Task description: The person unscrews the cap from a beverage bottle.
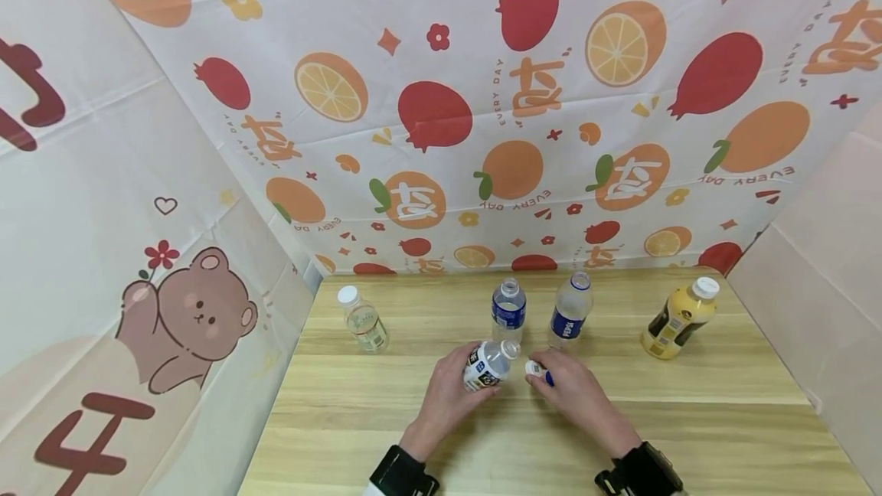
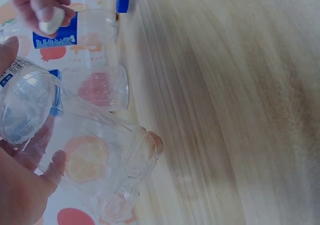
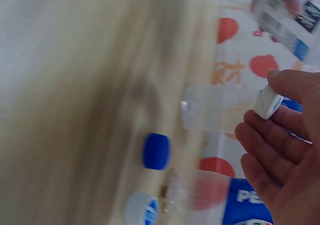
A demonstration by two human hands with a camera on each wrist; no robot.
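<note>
My left hand (image 1: 448, 389) grips a clear, uncapped plastic bottle (image 1: 488, 366) with a black-and-white label, tilted with its mouth toward the right. Between thumb and fingertips of my right hand (image 1: 577, 393) is a white bottle cap (image 3: 268, 102), held near that bottle's mouth. Just beyond the hands stand two more uncapped clear bottles: one with a blue label (image 1: 508, 316), the other a Pepsi bottle (image 1: 568, 326). On the table near the Pepsi bottle lie a blue cap (image 3: 156, 151) and a white cap with a blue mark (image 3: 140, 209).
A small clear bottle (image 1: 363, 321) with a white cap stands at the left of the wooden table (image 1: 344, 435). Toward the right is a yellow bottle (image 1: 671, 327), also white-capped. A fruit-print cloth (image 1: 455, 197) hangs behind the table's back edge.
</note>
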